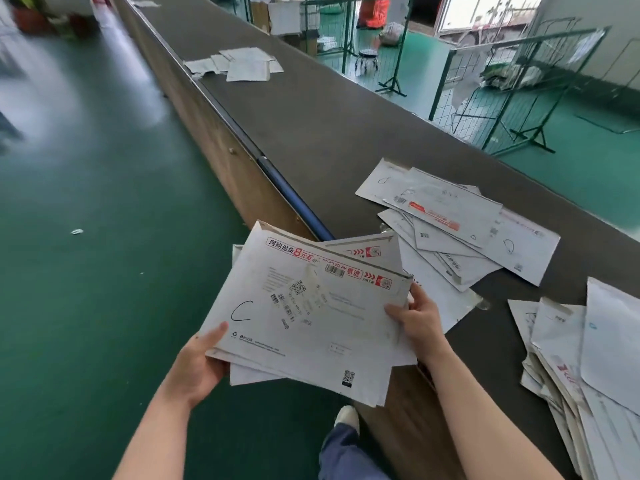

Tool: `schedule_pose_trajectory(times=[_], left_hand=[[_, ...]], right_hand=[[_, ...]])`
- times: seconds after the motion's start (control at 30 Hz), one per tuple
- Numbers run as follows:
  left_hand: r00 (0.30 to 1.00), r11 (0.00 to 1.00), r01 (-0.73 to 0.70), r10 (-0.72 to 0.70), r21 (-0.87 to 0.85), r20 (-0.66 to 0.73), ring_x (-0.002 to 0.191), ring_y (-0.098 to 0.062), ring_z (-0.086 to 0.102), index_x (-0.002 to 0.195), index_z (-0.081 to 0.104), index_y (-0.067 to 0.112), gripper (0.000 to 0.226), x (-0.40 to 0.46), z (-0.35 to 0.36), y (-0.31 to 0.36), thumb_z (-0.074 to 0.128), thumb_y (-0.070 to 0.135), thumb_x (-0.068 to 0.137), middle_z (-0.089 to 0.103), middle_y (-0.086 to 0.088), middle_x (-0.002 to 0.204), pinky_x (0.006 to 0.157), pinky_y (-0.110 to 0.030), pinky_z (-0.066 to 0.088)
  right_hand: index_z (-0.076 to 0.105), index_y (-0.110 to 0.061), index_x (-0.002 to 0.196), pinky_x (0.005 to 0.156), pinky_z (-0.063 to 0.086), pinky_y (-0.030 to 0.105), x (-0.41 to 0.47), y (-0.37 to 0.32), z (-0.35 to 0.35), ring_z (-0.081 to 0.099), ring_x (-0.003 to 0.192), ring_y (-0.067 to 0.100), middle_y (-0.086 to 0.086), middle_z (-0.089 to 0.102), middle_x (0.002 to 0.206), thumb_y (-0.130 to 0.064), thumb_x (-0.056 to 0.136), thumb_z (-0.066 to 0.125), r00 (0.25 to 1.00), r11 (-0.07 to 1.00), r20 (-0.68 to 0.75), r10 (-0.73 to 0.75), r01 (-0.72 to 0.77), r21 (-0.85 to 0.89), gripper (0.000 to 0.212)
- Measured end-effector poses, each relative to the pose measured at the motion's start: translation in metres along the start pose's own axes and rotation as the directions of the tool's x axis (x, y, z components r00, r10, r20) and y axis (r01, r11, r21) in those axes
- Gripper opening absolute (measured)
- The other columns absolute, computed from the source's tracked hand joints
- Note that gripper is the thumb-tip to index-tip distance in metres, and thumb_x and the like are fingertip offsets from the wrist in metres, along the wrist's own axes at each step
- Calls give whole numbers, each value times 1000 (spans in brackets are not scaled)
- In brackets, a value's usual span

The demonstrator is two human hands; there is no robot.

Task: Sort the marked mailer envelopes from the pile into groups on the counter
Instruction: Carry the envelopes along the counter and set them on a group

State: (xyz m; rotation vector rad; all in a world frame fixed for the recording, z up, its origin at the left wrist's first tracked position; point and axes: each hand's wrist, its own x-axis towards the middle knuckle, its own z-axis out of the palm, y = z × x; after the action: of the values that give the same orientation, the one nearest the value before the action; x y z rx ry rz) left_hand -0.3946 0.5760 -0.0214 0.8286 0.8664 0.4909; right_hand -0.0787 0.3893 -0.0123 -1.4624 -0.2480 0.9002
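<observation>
I hold a stack of white mailer envelopes (pixel 311 313) out over the green floor beside the counter. The top one bears a red printed band and a hand-drawn "C". My left hand (pixel 199 365) grips the stack's lower left corner, thumb on top. My right hand (pixel 417 323) pinches the right edge of the top envelope. A loose group of marked envelopes (pixel 460 223) lies on the dark counter (pixel 318 126) just beyond my right hand. A thicker pile of envelopes (pixel 581 368) sits at the right edge. A third group of envelopes (pixel 239 64) lies far down the counter.
The counter runs long and narrow, with a wooden side panel and a blue rail (pixel 294 199) on its near edge. Green wire racks (pixel 502 84) and a small stool (pixel 367 58) stand beyond it. My shoe and trouser leg (pixel 343 441) show below the stack.
</observation>
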Motion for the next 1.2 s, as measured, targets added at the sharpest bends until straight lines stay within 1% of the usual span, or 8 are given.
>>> schedule_pose_trajectory(times=[0.07,0.23,0.4,0.57,0.73,0.83,1.0,1.2], left_hand=[[1000,995,29,-28,97,-11,115,-36,69,131,62,1,34,35,25,21,50,12,101,70,-20,127,96,-50,57],[988,977,-47,76,207,-134,90,-27,77,113,67,1,18,111,74,56,53,-1,101,78,-13,105,69,-32,63],[962,986,-61,99,153,-254,88,-29,74,108,67,2,13,166,99,62,55,1,102,77,-13,101,76,-40,59],[962,990,-31,66,138,-264,91,-34,70,108,66,1,14,228,107,70,54,-3,101,73,-19,107,82,-44,58],[980,989,54,-26,137,-197,95,-36,70,112,65,0,15,303,110,79,55,-3,101,72,-21,111,84,-46,58],[988,984,96,-75,151,-136,99,-38,71,112,66,2,16,347,106,95,57,-2,100,74,-20,111,91,-51,56],[967,953,223,-243,206,76,106,-41,72,123,64,2,27,406,91,130,60,-2,97,74,-20,118,95,-54,55],[891,912,318,-381,259,248,110,-41,71,131,61,7,43,431,90,149,67,1,89,73,-18,123,84,-45,63]], right_hand=[[60,-31,131,84,61,58,27,-14,-4,76,99,33,9,76,115,8,92,64,998,1000,-56,-24,24,-3,55],[44,-48,148,81,63,49,89,-55,-15,72,100,28,8,68,115,0,90,71,979,995,-180,-98,102,10,80],[51,-55,137,75,62,42,131,-74,-22,69,106,28,7,65,119,-5,90,72,981,996,-175,-82,84,4,72],[63,-34,132,84,62,54,167,-76,-34,74,103,34,12,72,119,2,89,70,971,984,-237,-4,45,170,56],[68,-10,119,70,63,39,200,-86,-16,76,97,30,11,76,113,5,88,69,958,998,-284,41,-25,58,34],[71,-3,109,67,64,53,223,-84,10,77,87,35,15,79,102,1,90,73,948,984,-277,158,-176,-41,20],[77,-8,101,80,60,63,263,-76,41,76,90,36,11,80,98,-3,85,79,869,962,-470,156,-241,-126,17],[73,-10,107,67,62,45,272,-79,60,75,86,31,8,78,101,-2,91,72,798,982,-591,118,-183,-50,18]])
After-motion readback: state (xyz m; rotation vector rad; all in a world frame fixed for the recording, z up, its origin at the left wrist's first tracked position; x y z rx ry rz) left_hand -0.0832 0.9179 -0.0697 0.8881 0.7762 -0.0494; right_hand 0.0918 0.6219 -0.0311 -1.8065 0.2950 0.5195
